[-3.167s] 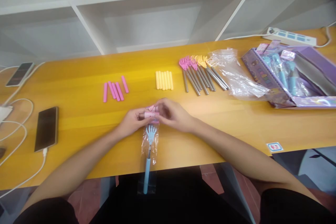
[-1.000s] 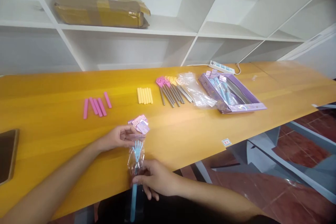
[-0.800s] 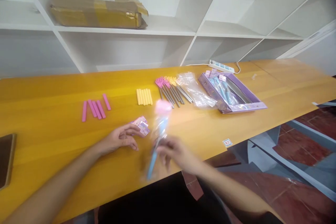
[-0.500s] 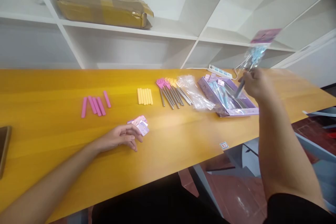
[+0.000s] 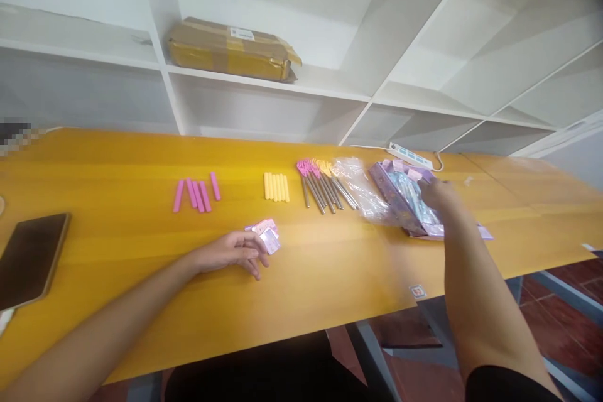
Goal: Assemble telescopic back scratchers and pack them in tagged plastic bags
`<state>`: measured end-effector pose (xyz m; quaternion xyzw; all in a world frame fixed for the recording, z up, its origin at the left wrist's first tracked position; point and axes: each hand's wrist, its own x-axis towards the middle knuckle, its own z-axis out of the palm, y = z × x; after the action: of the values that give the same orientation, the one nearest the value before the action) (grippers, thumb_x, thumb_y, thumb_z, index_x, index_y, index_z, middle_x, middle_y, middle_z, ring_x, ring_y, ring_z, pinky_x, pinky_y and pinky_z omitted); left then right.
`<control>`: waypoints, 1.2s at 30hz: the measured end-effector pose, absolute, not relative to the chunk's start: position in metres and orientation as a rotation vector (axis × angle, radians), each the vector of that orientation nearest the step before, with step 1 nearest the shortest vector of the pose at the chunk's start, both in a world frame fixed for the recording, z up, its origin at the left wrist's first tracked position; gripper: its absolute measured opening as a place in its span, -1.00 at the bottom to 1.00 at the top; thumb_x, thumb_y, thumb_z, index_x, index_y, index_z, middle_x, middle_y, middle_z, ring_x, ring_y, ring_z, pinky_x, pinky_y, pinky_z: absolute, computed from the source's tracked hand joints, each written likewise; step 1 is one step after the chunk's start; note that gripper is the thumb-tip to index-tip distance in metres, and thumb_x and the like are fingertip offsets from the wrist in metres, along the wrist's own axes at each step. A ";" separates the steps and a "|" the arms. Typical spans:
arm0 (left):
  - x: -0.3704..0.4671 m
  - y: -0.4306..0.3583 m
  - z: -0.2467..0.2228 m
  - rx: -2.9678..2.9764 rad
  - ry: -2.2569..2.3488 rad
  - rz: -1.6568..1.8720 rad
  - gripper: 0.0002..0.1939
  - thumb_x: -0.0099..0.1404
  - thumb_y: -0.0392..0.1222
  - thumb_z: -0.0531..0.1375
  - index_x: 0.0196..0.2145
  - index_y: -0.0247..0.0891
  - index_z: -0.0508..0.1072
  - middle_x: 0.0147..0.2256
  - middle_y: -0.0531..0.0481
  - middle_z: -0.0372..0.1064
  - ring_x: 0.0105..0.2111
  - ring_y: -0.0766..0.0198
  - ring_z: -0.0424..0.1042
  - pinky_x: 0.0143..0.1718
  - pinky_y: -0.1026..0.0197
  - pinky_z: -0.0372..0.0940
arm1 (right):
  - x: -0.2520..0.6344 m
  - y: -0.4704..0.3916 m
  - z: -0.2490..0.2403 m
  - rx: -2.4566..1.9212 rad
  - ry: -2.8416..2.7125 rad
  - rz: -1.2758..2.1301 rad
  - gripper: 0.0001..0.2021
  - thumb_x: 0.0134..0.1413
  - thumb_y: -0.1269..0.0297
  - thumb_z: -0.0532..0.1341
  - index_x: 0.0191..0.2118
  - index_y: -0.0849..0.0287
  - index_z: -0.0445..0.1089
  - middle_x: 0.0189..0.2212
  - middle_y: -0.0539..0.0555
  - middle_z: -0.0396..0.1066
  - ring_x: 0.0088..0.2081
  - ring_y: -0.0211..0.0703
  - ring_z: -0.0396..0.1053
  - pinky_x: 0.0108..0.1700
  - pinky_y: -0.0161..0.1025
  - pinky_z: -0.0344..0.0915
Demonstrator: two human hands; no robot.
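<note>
My left hand (image 5: 240,251) rests on the table, fingers loosely apart and holding nothing. Its fingertips lie beside a small stack of pink and purple cards (image 5: 268,237). Over the right part of a purple open box (image 5: 384,191) is my right hand (image 5: 438,195), slightly blurred. Clear bags with blue contents (image 5: 409,191) lie in that box, against the fingers. The fingers are mostly hidden, so a grip on a bag cannot be made out. Left of the box, back scratchers (image 5: 320,185) with pink and yellow claw heads and metal rods lie by crumpled clear plastic (image 5: 360,188).
Several yellow sticks (image 5: 276,187) and pink sticks (image 5: 200,196) lie in groups on the wooden table (image 5: 320,282). A phone-like dark slab (image 5: 32,260) is at the left. Behind are a power strip (image 5: 409,156) and a white shelf holding a taped carton (image 5: 230,50).
My right hand has brought the bagged item with the pink header card down into the purple box. My left hand stays by the cards. The view has shifted.
</note>
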<state>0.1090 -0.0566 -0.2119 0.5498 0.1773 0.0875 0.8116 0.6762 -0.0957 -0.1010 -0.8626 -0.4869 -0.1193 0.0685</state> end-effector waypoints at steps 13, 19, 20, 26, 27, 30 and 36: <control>0.109 -0.058 -0.204 1.220 0.418 0.167 -0.64 0.41 0.04 0.35 -0.04 -0.31 0.50 -0.06 -0.27 0.60 -0.22 0.10 0.69 -0.05 0.03 0.56 | 0.516 -0.040 -0.128 -2.311 -1.796 -0.057 -0.73 0.37 0.22 0.15 -0.26 0.21 0.56 -0.23 0.18 0.60 -0.23 -0.11 0.46 -0.16 -0.25 0.22; 0.105 -0.058 -0.208 1.224 0.405 0.156 -0.64 0.43 0.03 0.34 -0.02 -0.30 0.49 -0.08 -0.27 0.60 -0.21 0.10 0.69 -0.05 0.05 0.54 | 0.477 -0.040 -0.189 -2.281 -1.747 -0.153 -0.69 0.43 0.23 0.04 -0.10 0.23 0.52 -0.05 0.27 0.55 -0.11 -0.01 0.48 -0.15 -0.21 0.26; 0.105 -0.058 -0.208 1.221 0.405 0.151 -0.65 0.43 0.03 0.34 -0.03 -0.30 0.50 -0.08 -0.27 0.60 -0.21 0.10 0.69 -0.06 0.06 0.54 | 0.477 -0.043 -0.193 -2.274 -1.736 -0.166 -0.69 0.43 0.22 0.03 -0.09 0.23 0.51 -0.03 0.28 0.54 -0.08 0.02 0.48 -0.12 -0.20 0.28; 0.105 -0.056 -0.210 1.180 0.403 0.154 -0.67 0.43 0.01 0.34 -0.02 -0.29 0.51 -0.09 -0.26 0.61 -0.23 0.10 0.69 -0.07 0.05 0.55 | 0.501 -0.052 -0.200 -2.304 -1.672 -0.154 -0.70 0.41 0.20 0.07 -0.06 0.21 0.51 -0.03 0.29 0.53 -0.11 0.08 0.50 -0.05 -0.12 0.32; 0.105 -0.056 -0.210 1.174 0.403 0.152 -0.67 0.43 0.00 0.34 -0.02 -0.29 0.51 -0.10 -0.27 0.61 -0.22 0.10 0.69 -0.07 0.06 0.55 | 0.505 -0.051 -0.201 -2.313 -1.664 -0.147 -0.70 0.41 0.19 0.08 -0.05 0.22 0.51 -0.03 0.29 0.53 -0.11 0.08 0.50 -0.05 -0.11 0.32; 0.106 -0.055 -0.210 1.168 0.407 0.143 -0.68 0.43 -0.01 0.34 -0.02 -0.31 0.52 -0.12 -0.27 0.62 -0.22 0.10 0.69 -0.08 0.08 0.55 | 0.510 -0.049 -0.203 -2.320 -1.658 -0.131 -0.68 0.42 0.15 0.08 -0.06 0.21 0.52 -0.01 0.28 0.52 -0.10 0.08 0.50 -0.03 -0.11 0.33; 0.106 -0.055 -0.207 1.162 0.426 0.133 -0.68 0.43 -0.01 0.35 -0.03 -0.30 0.52 -0.11 -0.26 0.61 -0.22 0.11 0.69 -0.07 0.08 0.55 | 0.498 -0.050 -0.206 -2.337 -1.726 -0.092 -0.68 0.41 0.10 0.11 -0.08 0.21 0.51 -0.01 0.31 0.52 -0.07 0.13 0.50 -0.01 -0.07 0.35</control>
<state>0.1064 -0.0546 -0.2066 0.5440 0.1996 0.0624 0.8126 0.4980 -0.0502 -0.2063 -0.7984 -0.5898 -0.0316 0.1171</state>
